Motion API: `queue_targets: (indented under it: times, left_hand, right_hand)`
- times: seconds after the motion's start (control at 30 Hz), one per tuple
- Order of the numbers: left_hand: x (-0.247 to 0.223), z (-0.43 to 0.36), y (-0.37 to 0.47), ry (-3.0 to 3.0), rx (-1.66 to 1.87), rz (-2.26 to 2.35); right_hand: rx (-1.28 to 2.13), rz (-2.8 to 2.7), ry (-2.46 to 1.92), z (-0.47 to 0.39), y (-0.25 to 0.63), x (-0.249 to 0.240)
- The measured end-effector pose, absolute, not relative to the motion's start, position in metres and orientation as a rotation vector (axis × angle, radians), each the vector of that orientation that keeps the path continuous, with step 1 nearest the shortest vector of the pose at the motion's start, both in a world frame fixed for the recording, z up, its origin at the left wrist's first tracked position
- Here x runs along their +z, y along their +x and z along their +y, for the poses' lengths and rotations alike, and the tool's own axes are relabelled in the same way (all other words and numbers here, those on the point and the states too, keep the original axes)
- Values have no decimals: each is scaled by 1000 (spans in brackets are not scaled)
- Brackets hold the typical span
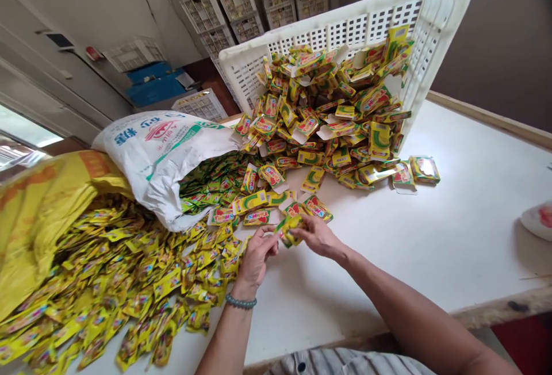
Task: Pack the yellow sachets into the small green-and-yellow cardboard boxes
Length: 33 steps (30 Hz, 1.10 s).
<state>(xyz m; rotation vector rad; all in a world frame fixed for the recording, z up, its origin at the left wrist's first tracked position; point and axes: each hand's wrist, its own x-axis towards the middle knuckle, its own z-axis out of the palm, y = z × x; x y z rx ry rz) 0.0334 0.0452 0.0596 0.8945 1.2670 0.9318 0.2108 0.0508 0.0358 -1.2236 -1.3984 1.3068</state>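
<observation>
The small yellow-and-green carton point(288, 230) sits between your two hands, just above the white table point(452, 214) near its front middle. Your right hand point(317, 236) pinches it from the right with fingertips closed on its edge; your left hand point(255, 257) — the one with the bead bracelet point(240, 302) at the wrist — meets it from the left, fingers curled against its lower end. Just beyond your fingers lie a few loose cartons point(276, 205), and behind them a tipped white crate point(362, 35) spills a heap of the same cartons onto the table. To your left, a white sack point(159, 150) lies open on its side, and a spread of yellow sachets point(129, 283) covers that end of the table — a yellow sack point(38, 214) lies at its far left.
</observation>
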Motion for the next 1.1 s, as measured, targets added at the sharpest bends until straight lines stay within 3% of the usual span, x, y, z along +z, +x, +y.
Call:
queue_targets:
  times: [0.13,0.27,0.4,0.57,0.73,1.1]
  left_hand:
    - [47,68,49,872,965,1442]
    - [30,86,63,831,984,1445]
    - [25,83,65,829,992,1329]
    - [33,62,45,879,1046,1274]
    - [40,42,30,1134,876,1279]
    - [32,25,17,1200,1005,1352]
  right_hand:
    - [1077,-1321,-1488,66,233,36]
    - [1090,-1519,-1609,67,236,35]
    - [1167,-1558,-1531,58,219,31]
    - [1538,-1237,-1107,51,207,35]
    - [1474,-944,-1027,54,210,43]
    - [1170,-1653,-1366,54,217,36]
